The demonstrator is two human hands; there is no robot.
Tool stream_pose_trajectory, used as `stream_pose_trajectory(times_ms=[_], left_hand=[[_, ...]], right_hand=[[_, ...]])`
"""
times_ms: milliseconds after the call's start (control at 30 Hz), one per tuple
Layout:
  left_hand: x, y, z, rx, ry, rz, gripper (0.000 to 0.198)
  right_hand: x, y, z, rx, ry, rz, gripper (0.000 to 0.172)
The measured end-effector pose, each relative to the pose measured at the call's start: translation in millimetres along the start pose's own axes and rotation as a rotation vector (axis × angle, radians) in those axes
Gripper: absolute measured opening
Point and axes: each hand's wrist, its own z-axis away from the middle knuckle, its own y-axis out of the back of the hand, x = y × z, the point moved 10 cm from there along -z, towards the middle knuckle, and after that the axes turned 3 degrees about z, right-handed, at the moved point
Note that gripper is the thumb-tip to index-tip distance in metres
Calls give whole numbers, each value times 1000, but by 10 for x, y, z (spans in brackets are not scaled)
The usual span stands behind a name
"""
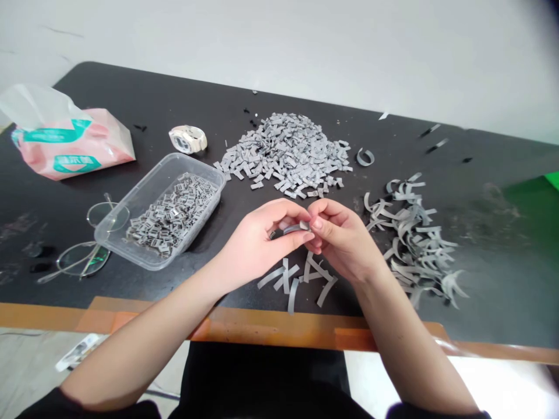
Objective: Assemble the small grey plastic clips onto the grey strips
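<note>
My left hand (273, 235) and my right hand (338, 235) meet above the table, fingertips pinched together. Between them runs a short grey strap (293, 228), and both hands grip it. A small dark piece shows inside the left hand's curled fingers, too hidden to name. Below the hands lie several loose grey straps (292, 294). Just beyond them rises a heap of small flat grey pieces (290, 151). To the right is a pile of curved grey straps with dark ends (419, 250).
A clear plastic tub (111, 241) at left holds small metal buckles (174, 215). Around it are glasses (82, 259), a white wristwatch (187, 139) and a pink tissue pack (82, 145). Orange-brown tape (271, 326) covers the table's front edge. One curled strap (370, 158) lies beside the heap.
</note>
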Motion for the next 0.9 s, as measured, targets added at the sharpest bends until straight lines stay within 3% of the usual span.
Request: stream_pose_trajectory(times_ms=[100, 200, 333, 533, 700, 900], left_hand=[[-65, 24, -16, 29, 17, 112, 8], [-146, 51, -23, 60, 53, 237, 11], [-204, 58, -31, 59, 109, 335, 10], [-187, 166, -41, 135, 73, 266, 10], [-222, 119, -43, 93, 69, 238, 10], [-14, 132, -24, 92, -119, 4, 10]], right_hand=[[9, -16, 11, -26, 43, 80, 32], [15, -94, 24, -136, 72, 126, 32], [1, -124, 35, -185, 59, 65, 16], [-183, 25, 55, -14, 85, 15, 14], [-303, -16, 96, -104, 167, 15, 18], [-266, 41, 72, -68, 221, 135, 4]])
